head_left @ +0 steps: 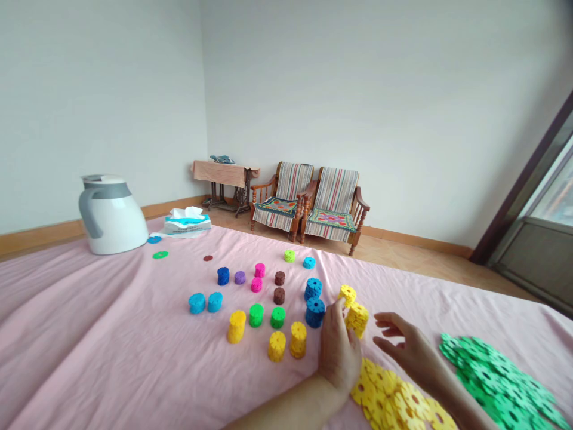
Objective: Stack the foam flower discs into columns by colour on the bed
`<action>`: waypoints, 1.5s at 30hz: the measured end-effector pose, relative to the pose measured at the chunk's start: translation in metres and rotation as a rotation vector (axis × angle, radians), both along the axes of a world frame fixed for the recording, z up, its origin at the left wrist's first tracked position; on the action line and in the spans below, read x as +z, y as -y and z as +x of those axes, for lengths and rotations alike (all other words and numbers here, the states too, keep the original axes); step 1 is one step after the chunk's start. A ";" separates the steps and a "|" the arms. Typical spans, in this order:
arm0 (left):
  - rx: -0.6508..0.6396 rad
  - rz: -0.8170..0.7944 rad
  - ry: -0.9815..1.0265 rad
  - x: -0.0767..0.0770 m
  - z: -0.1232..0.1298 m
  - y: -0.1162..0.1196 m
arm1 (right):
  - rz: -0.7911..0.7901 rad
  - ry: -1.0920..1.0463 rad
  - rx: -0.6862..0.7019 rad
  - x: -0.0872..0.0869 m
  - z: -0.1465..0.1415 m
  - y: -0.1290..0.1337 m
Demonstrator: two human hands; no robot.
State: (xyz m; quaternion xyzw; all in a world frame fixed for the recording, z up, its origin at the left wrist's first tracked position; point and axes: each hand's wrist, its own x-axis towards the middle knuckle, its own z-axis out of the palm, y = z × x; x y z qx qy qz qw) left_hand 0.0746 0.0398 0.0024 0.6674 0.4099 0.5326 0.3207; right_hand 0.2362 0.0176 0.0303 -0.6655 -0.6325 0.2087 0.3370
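Note:
My left hand (339, 349) is closed around the side of a stack of yellow flower-shaped discs (357, 319), with its thumb low against the stack. Just behind stands another yellow stack (347, 294), partly covered by my fingers. My right hand (409, 346) is apart to the right, empty, its fingers spread and pointing at the held stack. Below both hands lies a loose heap of yellow discs (398, 397). Two dark blue stacks, one in front (315, 313) and one behind (313, 289), stand left of my left hand.
A pile of green discs (501, 376) lies at right. Several small stacks, including yellow (237, 326), green (256, 315), light blue (197, 303) and brown (279, 295), stand on the pink cloth (147, 358). A white jug (116, 221) and tissue pack (187, 222) are at far left.

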 end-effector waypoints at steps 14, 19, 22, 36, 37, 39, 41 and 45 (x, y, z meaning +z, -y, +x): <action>-0.028 -0.141 0.058 0.007 0.001 0.000 | 0.068 0.182 0.142 0.005 -0.025 -0.035; -0.038 -0.160 0.038 0.014 -0.001 0.002 | 0.211 0.257 0.137 -0.011 -0.025 -0.037; -0.034 -0.156 0.043 0.016 -0.002 0.003 | 0.249 0.275 0.138 -0.022 -0.023 -0.038; -0.030 -0.163 0.121 0.021 -0.003 0.006 | 0.226 0.295 0.082 -0.034 -0.026 -0.028; -0.025 -0.171 0.124 0.020 -0.003 0.006 | 0.228 0.289 0.080 -0.036 -0.025 -0.028; -0.016 -0.177 0.124 0.019 -0.003 0.006 | 0.227 0.264 0.076 -0.041 -0.023 -0.028; -0.007 -0.166 0.103 0.016 -0.003 0.006 | 0.221 0.224 0.075 -0.045 -0.022 -0.028; 0.002 -0.164 0.060 0.012 -0.003 0.006 | 0.227 0.163 0.057 -0.049 -0.022 -0.025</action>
